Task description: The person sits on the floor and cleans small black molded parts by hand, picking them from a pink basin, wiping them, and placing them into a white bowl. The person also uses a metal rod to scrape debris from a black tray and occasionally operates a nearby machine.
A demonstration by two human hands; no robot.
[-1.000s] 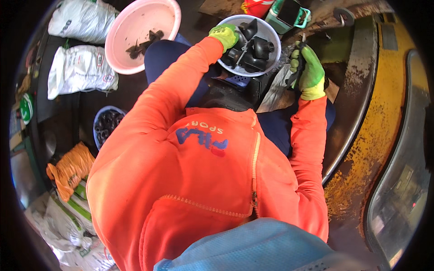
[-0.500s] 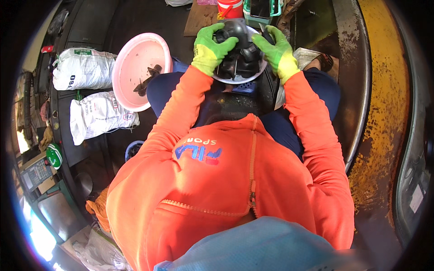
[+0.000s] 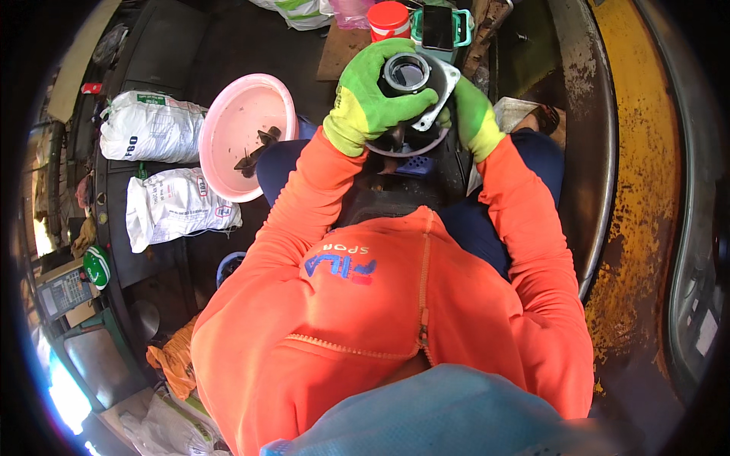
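In a green and yellow glove, my left hand (image 3: 371,97) is closed round a dark part with a round collar (image 3: 406,73) and a pale-edged, square-cornered flange (image 3: 441,93). The collar's opening faces up. Just right of the flange is my right hand (image 3: 476,114), gloved the same way. Its fingers bend inward low beside the part, largely out of sight, and what they touch is unclear. Beneath both hands is a pale basin (image 3: 411,154), its rim partly covered, with dark pieces inside.
A pink basin (image 3: 213,114) with dark scraps (image 3: 257,152) stands to the left, beside two white sacks (image 3: 152,125). Beyond my hands are a red-lidded container (image 3: 388,21), a green box (image 3: 462,29) and a phone (image 3: 437,29). A rusty yellow panel (image 3: 627,228) runs along the right.
My left hand has turned the dark part, so its round opening and flange now show. My right hand has dropped lower, and its fingers have gone behind the part. The view has shifted slightly.
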